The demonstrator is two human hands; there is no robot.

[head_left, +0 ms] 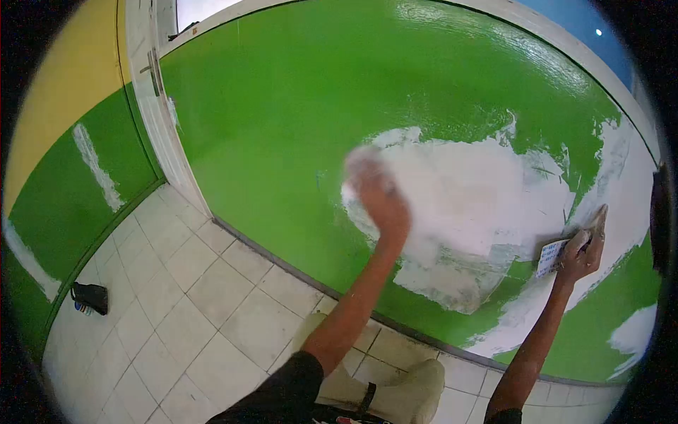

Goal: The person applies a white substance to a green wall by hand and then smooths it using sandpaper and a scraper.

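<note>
My left hand (374, 187) is at the left edge of a large white filler patch (466, 191) on the green wall (282, 106). Motion smears its fingers, so whether anything is under them is hidden. Farther right, my right hand (583, 254) is dusted with white and closed on a small white sheet with printed text (551, 258). One finger points upward along the wall, over a second, slanting white filler band (611, 184).
A white door frame (159, 99) with a handle stands at the left. Pale floor tiles (205, 304) run along the wall's base. A black pouch (90, 298) lies by the left wall, which carries narrow white filler streaks (97, 167).
</note>
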